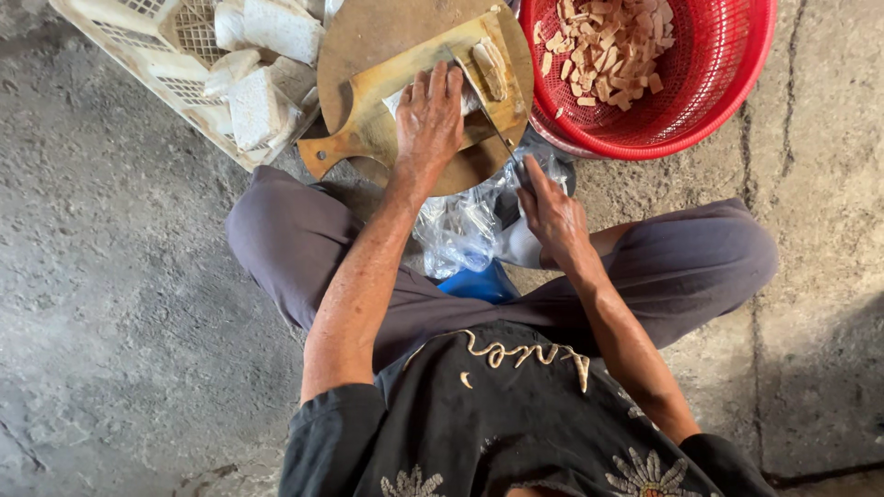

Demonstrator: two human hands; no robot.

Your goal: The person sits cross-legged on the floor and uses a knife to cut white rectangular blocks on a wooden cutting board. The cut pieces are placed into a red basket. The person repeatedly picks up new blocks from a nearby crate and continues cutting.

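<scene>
Right hand [552, 213]: closed around the handle of a knife [486, 109], blade reaching up onto the board.
Left hand [429, 118]: palm down, fingers flat, pressing a pale block on the paddle-shaped cutting board [368, 115].
Cut slices [489, 66]: stacked just beyond the blade on the board.
Round board [387, 28]: beneath the paddle board.
Red basket [727, 83]: upper right, holding small cut pieces.
White crate [129, 37]: upper left, holding whole white blocks.
</scene>
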